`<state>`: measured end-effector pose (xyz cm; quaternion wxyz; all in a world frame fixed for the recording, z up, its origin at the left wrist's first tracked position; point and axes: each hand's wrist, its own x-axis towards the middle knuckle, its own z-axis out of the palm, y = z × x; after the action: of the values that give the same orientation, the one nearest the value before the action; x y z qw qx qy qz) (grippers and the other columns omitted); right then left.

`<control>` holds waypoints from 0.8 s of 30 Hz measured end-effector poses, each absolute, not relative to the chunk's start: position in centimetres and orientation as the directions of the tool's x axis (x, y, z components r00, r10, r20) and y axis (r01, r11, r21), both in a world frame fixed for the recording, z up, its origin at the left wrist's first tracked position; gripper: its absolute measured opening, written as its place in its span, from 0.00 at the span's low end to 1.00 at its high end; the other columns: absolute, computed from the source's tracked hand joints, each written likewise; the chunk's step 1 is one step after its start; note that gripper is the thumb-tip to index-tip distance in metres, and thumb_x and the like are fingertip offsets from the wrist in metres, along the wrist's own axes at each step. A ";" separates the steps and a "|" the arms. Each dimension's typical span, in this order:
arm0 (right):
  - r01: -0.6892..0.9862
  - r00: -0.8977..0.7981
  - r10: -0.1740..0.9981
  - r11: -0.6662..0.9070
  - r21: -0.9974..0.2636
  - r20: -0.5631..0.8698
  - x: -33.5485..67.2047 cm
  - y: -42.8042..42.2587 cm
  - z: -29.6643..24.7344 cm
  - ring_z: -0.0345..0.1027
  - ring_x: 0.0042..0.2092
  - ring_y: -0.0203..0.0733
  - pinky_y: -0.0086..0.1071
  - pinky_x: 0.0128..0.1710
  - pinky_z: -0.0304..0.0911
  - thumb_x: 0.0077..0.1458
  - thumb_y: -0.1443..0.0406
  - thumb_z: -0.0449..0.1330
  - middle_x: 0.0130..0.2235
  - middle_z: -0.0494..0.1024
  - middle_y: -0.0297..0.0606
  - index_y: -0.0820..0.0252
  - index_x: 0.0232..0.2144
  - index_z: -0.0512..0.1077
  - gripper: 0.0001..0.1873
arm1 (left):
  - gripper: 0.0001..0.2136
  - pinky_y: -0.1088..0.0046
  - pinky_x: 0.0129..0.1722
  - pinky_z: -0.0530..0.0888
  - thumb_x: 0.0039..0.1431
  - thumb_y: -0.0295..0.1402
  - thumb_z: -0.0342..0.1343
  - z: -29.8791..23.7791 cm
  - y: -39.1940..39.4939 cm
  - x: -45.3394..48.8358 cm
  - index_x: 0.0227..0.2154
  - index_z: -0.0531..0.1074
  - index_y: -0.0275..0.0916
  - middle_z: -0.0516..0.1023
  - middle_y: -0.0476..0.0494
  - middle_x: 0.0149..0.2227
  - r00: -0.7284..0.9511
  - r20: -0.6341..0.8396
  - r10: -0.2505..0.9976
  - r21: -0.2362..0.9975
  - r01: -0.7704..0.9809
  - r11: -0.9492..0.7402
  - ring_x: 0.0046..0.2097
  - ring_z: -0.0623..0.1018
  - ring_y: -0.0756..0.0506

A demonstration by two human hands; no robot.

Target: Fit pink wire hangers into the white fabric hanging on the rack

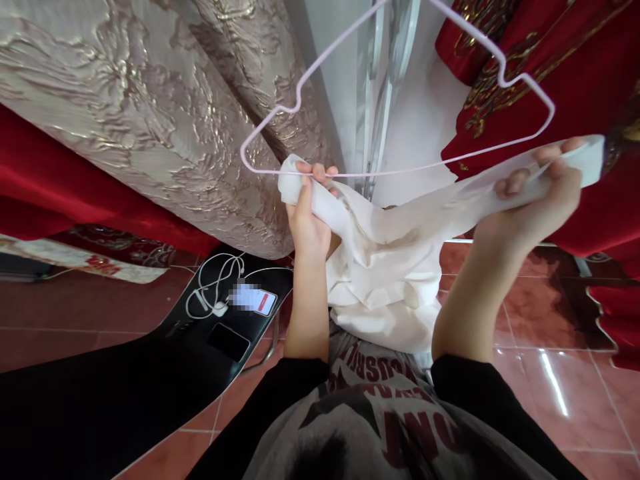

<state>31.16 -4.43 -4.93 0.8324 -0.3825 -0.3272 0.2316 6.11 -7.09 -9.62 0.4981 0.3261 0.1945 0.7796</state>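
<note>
A white garment hangs between my two hands in front of my chest. My left hand is closed, pinching one end of the cloth together with the bottom wire of a pale wire hanger. My right hand is closed on the other end of the white cloth, pulled out to the right just below the hanger's right shoulder. The hanger rises above both hands, and its hook is out of view.
A gold-embroidered beige fabric hangs at the upper left over red cloth. Red embroidered garments hang at the right. A black chair seat at lower left carries a phone, a white cable and a dark device. The floor is red tile.
</note>
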 end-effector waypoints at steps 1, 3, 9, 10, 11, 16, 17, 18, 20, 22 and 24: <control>-0.082 0.666 0.601 0.647 -0.758 0.441 29.8 -4.8 -5.4 0.44 0.21 0.25 0.28 0.22 0.38 0.59 0.66 0.42 0.40 0.71 0.38 0.61 0.40 0.65 0.13 | 0.01 0.74 0.39 0.74 0.69 0.30 0.53 -9.7 -7.1 6.2 0.40 0.68 0.43 0.71 0.45 0.39 -0.287 0.312 0.906 0.620 -0.661 -0.423 0.50 0.76 0.45; -0.008 0.575 0.583 0.706 -0.708 0.574 26.8 -5.3 -5.9 0.53 0.23 0.26 0.27 0.21 0.41 0.60 0.62 0.52 0.42 0.75 0.40 0.60 0.40 0.65 0.09 | 0.04 0.75 0.38 0.74 0.71 0.28 0.50 -9.6 -7.1 6.4 0.40 0.68 0.43 0.71 0.45 0.38 -0.289 0.308 0.907 0.622 -0.660 -0.421 0.50 0.76 0.46; 0.345 0.084 0.824 0.504 -0.792 0.561 22.7 -5.3 -8.0 0.73 0.43 0.36 0.36 0.48 0.71 0.64 0.52 0.54 0.42 0.78 0.38 0.59 0.39 0.72 0.17 | 0.07 0.77 0.34 0.72 0.70 0.25 0.48 -9.2 -7.8 6.3 0.39 0.69 0.41 0.73 0.46 0.36 -0.285 0.304 0.909 0.643 -0.643 -0.416 0.49 0.77 0.47; 0.377 0.095 0.822 0.492 -0.785 0.561 22.8 -5.2 -8.6 0.73 0.43 0.37 0.38 0.50 0.71 0.64 0.50 0.54 0.41 0.78 0.39 0.60 0.39 0.73 0.19 | 0.06 0.78 0.32 0.72 0.69 0.25 0.49 -9.1 -7.9 6.2 0.39 0.69 0.41 0.74 0.45 0.36 -0.274 0.295 0.915 0.655 -0.639 -0.402 0.49 0.78 0.46; 0.390 0.124 0.807 0.496 -0.776 0.578 23.0 -5.2 -9.1 0.73 0.44 0.38 0.40 0.50 0.71 0.63 0.49 0.55 0.41 0.78 0.39 0.61 0.39 0.73 0.21 | 0.05 0.79 0.30 0.71 0.68 0.26 0.50 -9.1 -8.1 6.0 0.39 0.70 0.40 0.75 0.45 0.36 -0.263 0.285 0.922 0.674 -0.629 -0.388 0.49 0.79 0.45; 0.394 0.219 0.725 0.547 -0.739 0.653 23.9 -5.1 -9.7 0.73 0.45 0.40 0.44 0.53 0.71 0.60 0.49 0.58 0.41 0.77 0.40 0.61 0.41 0.73 0.20 | 0.07 0.80 0.18 0.65 0.62 0.24 0.52 -8.6 -8.3 2.6 0.39 0.74 0.38 0.81 0.42 0.41 -0.268 0.103 0.958 0.760 -0.600 -0.250 0.38 0.81 0.46; 0.396 0.223 0.721 0.549 -0.737 0.656 23.9 -5.1 -9.5 0.73 0.45 0.40 0.43 0.53 0.71 0.60 0.50 0.58 0.41 0.76 0.40 0.61 0.40 0.73 0.20 | 0.09 0.80 0.17 0.64 0.62 0.23 0.49 -8.2 -8.2 1.4 0.38 0.74 0.38 0.82 0.43 0.41 -0.281 0.046 0.959 0.759 -0.614 -0.216 0.34 0.80 0.48; 0.394 0.226 0.721 0.548 -0.738 0.655 23.9 -5.1 -9.4 0.73 0.44 0.40 0.43 0.53 0.71 0.60 0.50 0.59 0.40 0.76 0.40 0.61 0.40 0.73 0.20 | 0.11 0.80 0.15 0.63 0.64 0.23 0.46 -7.6 -8.1 0.2 0.37 0.74 0.38 0.82 0.44 0.42 -0.287 0.002 0.958 0.751 -0.632 -0.191 0.32 0.79 0.50; 0.383 0.226 0.728 0.544 -0.746 0.647 23.8 -5.1 -9.2 0.73 0.44 0.39 0.43 0.53 0.71 0.59 0.50 0.59 0.40 0.76 0.39 0.60 0.40 0.73 0.19 | 0.17 0.81 0.14 0.61 0.68 0.25 0.38 -5.8 -7.8 -1.9 0.38 0.75 0.38 0.81 0.44 0.44 -0.298 -0.007 0.954 0.756 -0.626 -0.190 0.31 0.78 0.53; 0.372 0.222 0.741 0.536 -0.758 0.634 23.4 -5.2 -9.2 0.73 0.45 0.39 0.43 0.54 0.71 0.59 0.50 0.59 0.41 0.76 0.39 0.60 0.40 0.73 0.20 | 0.21 0.81 0.13 0.58 0.70 0.28 0.34 -3.6 -7.4 -2.9 0.37 0.76 0.37 0.81 0.43 0.46 -0.268 0.029 0.963 0.799 -0.573 -0.184 0.33 0.78 0.52; 0.359 0.224 0.755 0.524 -0.772 0.616 22.9 -5.5 -9.3 0.73 0.46 0.40 0.44 0.55 0.70 0.59 0.49 0.58 0.41 0.76 0.39 0.59 0.40 0.74 0.20 | 0.22 0.81 0.14 0.57 0.71 0.29 0.33 -1.3 -7.0 -2.7 0.39 0.76 0.33 0.80 0.39 0.46 -0.158 0.084 0.984 0.849 -0.506 -0.153 0.37 0.80 0.49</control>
<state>22.86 -5.48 -9.31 0.6313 -0.4618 -0.6030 0.1568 -2.70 -7.04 -1.34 0.5501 0.3441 0.3475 0.6769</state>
